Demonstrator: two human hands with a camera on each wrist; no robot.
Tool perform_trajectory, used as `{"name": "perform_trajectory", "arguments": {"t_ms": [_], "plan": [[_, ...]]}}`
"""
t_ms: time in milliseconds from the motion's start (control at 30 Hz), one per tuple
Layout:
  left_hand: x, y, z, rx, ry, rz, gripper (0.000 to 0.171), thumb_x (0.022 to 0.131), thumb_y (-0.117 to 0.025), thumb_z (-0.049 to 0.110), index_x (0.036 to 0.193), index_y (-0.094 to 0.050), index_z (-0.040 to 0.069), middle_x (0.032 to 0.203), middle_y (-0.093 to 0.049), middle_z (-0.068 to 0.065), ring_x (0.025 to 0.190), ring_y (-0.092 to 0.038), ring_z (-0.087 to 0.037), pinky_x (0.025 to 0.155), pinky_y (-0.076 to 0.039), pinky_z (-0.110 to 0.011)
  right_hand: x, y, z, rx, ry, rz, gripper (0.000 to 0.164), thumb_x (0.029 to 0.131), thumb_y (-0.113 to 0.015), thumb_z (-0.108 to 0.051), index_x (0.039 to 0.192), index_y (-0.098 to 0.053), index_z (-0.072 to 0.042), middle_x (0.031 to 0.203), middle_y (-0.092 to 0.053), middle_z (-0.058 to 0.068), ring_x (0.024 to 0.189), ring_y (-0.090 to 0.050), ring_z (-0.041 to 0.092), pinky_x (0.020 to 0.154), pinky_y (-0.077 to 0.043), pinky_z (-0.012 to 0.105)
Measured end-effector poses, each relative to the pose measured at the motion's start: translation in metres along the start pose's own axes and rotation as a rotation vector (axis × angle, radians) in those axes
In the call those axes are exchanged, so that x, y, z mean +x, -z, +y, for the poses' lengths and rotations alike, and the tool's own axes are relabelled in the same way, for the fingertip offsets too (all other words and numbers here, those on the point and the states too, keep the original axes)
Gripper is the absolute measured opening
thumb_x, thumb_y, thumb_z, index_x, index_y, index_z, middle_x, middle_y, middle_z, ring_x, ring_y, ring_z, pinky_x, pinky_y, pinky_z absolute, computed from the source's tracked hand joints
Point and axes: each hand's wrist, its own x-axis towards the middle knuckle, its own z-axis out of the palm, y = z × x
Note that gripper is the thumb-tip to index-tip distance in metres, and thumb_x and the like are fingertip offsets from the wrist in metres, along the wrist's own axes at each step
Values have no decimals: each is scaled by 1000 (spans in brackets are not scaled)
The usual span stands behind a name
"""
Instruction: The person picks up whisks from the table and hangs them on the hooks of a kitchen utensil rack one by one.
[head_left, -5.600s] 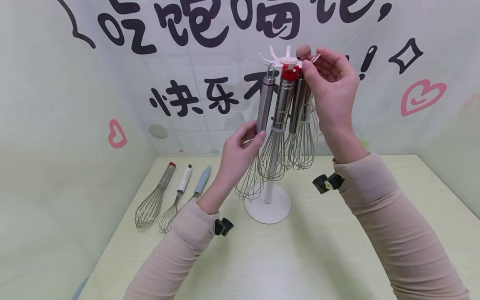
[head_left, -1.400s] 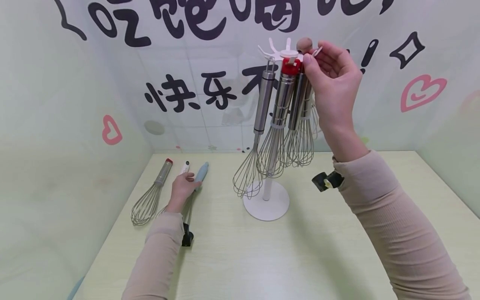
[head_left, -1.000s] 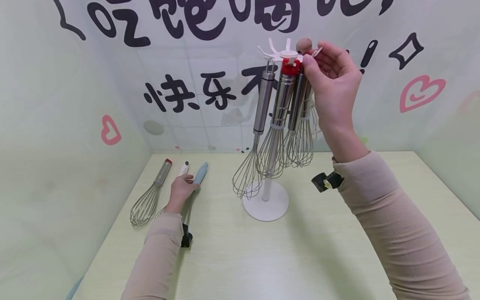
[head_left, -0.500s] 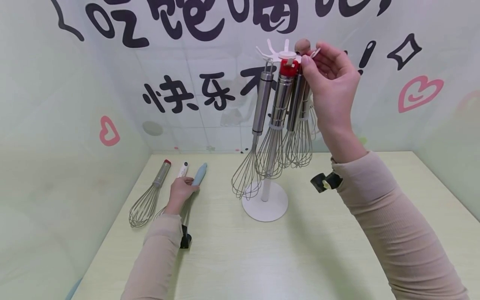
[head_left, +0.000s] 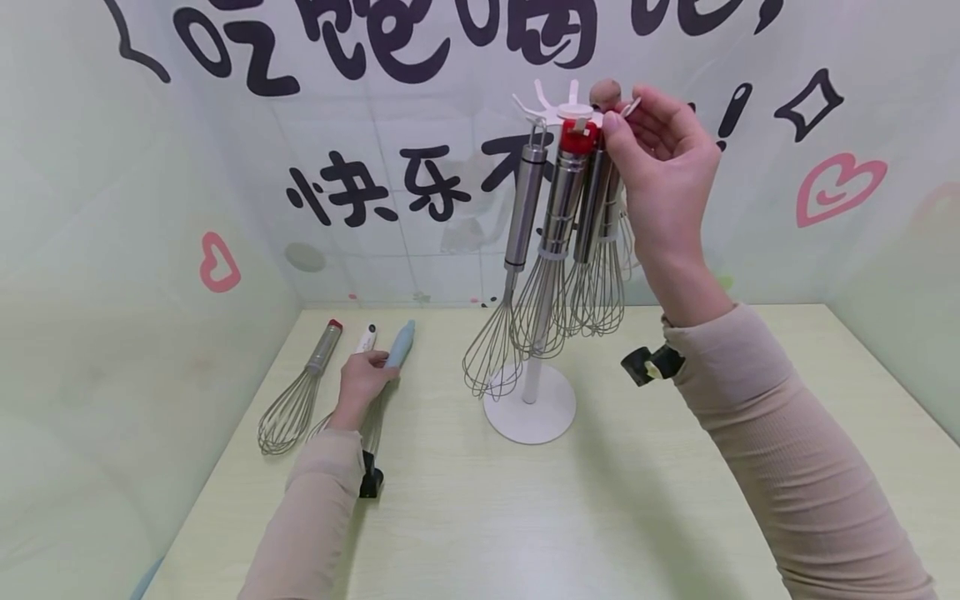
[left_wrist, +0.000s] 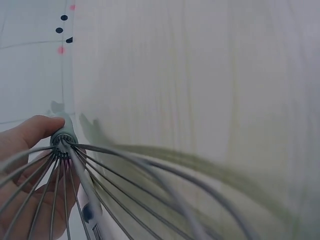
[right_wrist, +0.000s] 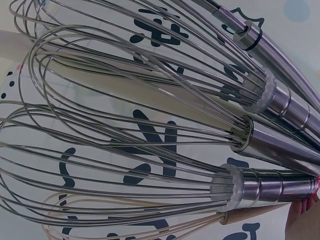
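My left hand (head_left: pixel 362 386) grips the blue handle of a whisk (head_left: pixel 402 343) low over the table at the left. Its wire loops fan toward the camera in the left wrist view, with the thumb over the pale blue handle (left_wrist: pixel 65 129). My right hand (head_left: pixel 667 171) pinches one white hook arm (head_left: pixel 632 107) at the top of a white rotating rack. From that rack hang a steel whisk (head_left: pixel 525 204), a red-capped whisk (head_left: pixel 567 196) and several others, wires downward. In the right wrist view, hanging steel handles (right_wrist: pixel 280 185) partly hide the fingers.
Beside my left hand lie a red-tipped steel whisk (head_left: pixel 324 348) and a white-handled whisk (head_left: pixel 367 340), the latter partly covered by the hand. The rack's round base (head_left: pixel 528 425) stands mid-table. A printed backdrop (head_left: pixel 420 267) rises behind the table's far edge.
My left hand has let go of the hanging steel whisk, moved down left and taken hold of the blue-handled whisk, whose handle end has just risen slightly. My right hand stays at the hook arm.
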Motion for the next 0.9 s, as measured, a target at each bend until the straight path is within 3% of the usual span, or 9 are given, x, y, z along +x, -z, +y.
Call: {"name": "perform_trajectory", "arguments": {"t_ms": [900], "plan": [[0,2,13,-53,-93,70,45,90,-57,11,132,-52,-4,129,-57,-26,116,-56,-39,96,-54,-46,0,-1,-2,15,-6,16,30,79,-72,0,108,-65,2,94,-63,3,90,-59,15,90,-52,22]]}}
